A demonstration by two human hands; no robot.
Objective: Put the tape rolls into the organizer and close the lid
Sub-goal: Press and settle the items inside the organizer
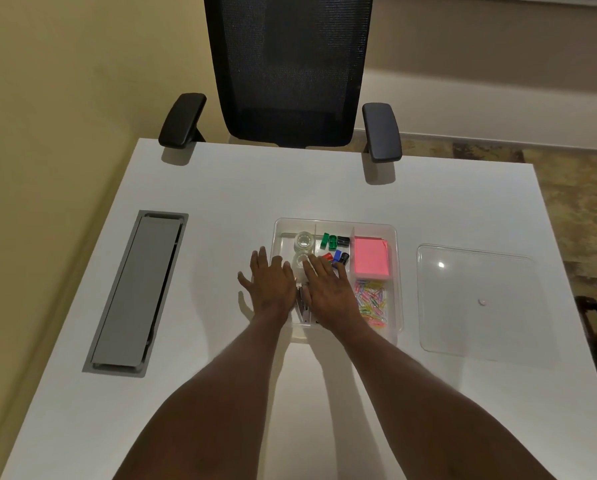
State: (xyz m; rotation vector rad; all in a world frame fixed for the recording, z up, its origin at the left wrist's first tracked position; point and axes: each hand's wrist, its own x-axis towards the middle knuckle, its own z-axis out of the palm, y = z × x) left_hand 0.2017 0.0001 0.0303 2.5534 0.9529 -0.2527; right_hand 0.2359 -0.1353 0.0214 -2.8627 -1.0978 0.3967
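A clear plastic organizer [395, 258] lies on the white table. In its far-left compartment are two clear tape rolls, one at the back [304, 239] and one nearer [300, 260]. My left hand [269, 284] is spread flat over the organizer's left edge, fingers apart. My right hand [326, 289] hovers over the middle of the organizer with its fingertips at the nearer tape roll; whether it grips the roll is unclear. The clear lid [477, 303] lies flat on the table to the right of the organizer.
The organizer also holds coloured clips [335, 241], a pink sticky-note pad [371, 259], several coloured paper clips [371, 301] and a stapler [303, 308] partly under my hands. A grey cable hatch [139, 292] is at left. A black office chair [290, 71] stands behind the table.
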